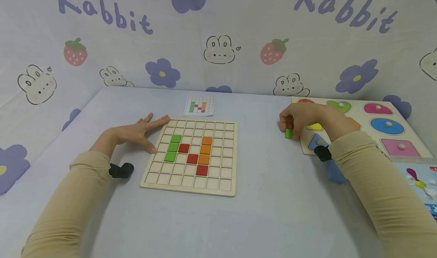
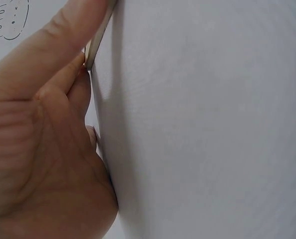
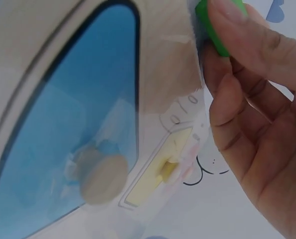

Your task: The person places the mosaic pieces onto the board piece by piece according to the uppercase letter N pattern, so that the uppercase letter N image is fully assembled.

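Small green block (image 1: 289, 133) pinched in right hand (image 1: 300, 119), left hand (image 1: 138, 133) flat and open, touching grid board (image 1: 218, 186), right wrist view showed thumb over block, blue peg piece (image 3: 63, 124) beside it.

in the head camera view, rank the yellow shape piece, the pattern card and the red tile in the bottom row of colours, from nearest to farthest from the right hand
From the right hand:
1. Yellow shape piece, just under the hand on the shape puzzle.
2. Pattern card, to the left, behind the grid board.
3. Red tile, left and toward the person, low on the grid.
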Motion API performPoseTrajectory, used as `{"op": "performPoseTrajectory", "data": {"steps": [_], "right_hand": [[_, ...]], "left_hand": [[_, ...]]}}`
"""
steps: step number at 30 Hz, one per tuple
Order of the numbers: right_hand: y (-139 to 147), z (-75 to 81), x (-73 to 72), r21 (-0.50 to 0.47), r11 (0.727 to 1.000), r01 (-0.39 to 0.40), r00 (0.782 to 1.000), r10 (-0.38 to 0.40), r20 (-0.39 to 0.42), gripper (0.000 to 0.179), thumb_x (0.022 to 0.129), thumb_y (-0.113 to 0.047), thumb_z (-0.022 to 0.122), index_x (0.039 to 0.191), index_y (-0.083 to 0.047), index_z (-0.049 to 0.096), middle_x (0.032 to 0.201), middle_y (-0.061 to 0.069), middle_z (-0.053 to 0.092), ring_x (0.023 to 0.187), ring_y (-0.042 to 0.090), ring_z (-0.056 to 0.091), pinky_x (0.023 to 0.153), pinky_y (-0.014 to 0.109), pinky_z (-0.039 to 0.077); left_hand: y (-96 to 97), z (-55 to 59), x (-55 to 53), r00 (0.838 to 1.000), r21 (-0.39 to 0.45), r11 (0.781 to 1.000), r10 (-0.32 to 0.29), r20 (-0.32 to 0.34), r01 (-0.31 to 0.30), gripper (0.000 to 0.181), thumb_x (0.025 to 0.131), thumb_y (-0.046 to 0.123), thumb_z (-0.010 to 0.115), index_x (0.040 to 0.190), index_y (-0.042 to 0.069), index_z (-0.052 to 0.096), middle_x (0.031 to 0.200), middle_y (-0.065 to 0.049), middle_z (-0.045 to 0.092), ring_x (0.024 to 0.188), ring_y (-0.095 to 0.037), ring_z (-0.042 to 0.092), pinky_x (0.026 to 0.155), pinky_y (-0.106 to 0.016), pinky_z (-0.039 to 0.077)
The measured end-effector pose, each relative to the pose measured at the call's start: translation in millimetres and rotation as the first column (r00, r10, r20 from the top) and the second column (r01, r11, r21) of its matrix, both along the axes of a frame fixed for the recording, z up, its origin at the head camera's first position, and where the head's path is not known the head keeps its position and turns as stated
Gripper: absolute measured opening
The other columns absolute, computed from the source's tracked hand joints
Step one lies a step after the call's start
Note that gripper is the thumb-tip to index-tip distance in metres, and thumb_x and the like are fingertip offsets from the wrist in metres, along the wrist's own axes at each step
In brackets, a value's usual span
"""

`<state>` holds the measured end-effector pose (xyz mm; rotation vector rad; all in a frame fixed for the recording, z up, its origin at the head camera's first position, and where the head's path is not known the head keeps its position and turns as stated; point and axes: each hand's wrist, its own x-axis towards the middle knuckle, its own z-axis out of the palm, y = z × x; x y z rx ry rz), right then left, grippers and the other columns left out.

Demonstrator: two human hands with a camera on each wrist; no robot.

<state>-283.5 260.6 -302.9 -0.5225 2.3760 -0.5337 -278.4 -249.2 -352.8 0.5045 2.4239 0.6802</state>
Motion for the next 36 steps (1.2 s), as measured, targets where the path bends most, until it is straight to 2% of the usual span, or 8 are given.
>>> {"op": "performPoseTrajectory", "data": {"steps": [10,16,23,31,36], "right_hand": [[-5.8,1.2,0.6,0.014,1.000,0.023,0.998,-0.022,-0.062,0.025,0.075,-0.002,0.078,0.096,-0.008,0.065,0.094,0.007,0.061,0.086,0.020,0.054,0.071,0.029,0.048],[-20.2,0.8,-1.3,-0.105,0.994,0.025,0.998,-0.030,-0.047,0.025,0.078,-0.007,0.078,0.100,-0.006,0.065,0.082,0.004,0.061,0.075,0.016,0.057,0.069,0.028,0.051],[-53.9,2.7,3.3,-0.281,0.960,-0.021,0.997,-0.003,-0.084,0.021,0.078,-0.006,0.078,0.096,-0.004,0.066,0.072,0.004,0.062,0.069,0.015,0.056,0.068,0.029,0.051],[-101.6,6.5,17.5,-0.244,0.969,-0.049,0.975,-0.006,-0.223,0.015,0.078,-0.008,0.079,0.090,-0.014,0.071,0.077,0.003,0.064,0.076,0.018,0.057,0.069,0.028,0.048],[-129.1,7.6,25.4,-0.278,0.958,-0.065,0.963,-0.013,-0.271,0.016,0.078,-0.010,0.081,0.089,-0.017,0.072,0.080,0.002,0.066,0.080,0.018,0.059,0.070,0.027,0.049]], "left_hand": [[-1.1,-0.7,0.4,1.000,-0.001,1.000,-0.002,-0.003,0.002,0.120,0.070,0.036,0.086,0.159,0.034,0.006,0.165,-0.017,-0.022,0.145,-0.058,-0.024,0.108,-0.084,-0.004],[-1.1,-0.7,0.2,1.000,-0.005,1.000,-0.003,-0.008,0.003,0.120,0.070,0.036,0.086,0.159,0.034,0.006,0.165,-0.016,-0.022,0.146,-0.057,-0.023,0.108,-0.083,-0.004],[-0.8,-0.1,0.4,1.000,-0.012,1.000,-0.004,-0.012,0.004,0.121,0.069,0.038,0.087,0.159,0.034,0.006,0.166,-0.015,-0.021,0.146,-0.057,-0.023,0.108,-0.083,-0.004],[-0.4,0.3,1.1,1.000,-0.017,1.000,0.000,-0.013,0.000,0.120,0.070,0.037,0.087,0.159,0.034,0.006,0.165,-0.017,-0.022,0.145,-0.059,-0.023,0.108,-0.083,-0.005],[-0.1,-0.2,1.3,1.000,-0.020,1.000,0.002,-0.014,-0.002,0.121,0.070,0.037,0.087,0.159,0.035,0.006,0.165,-0.017,-0.022,0.145,-0.059,-0.023,0.108,-0.083,-0.005]]}}
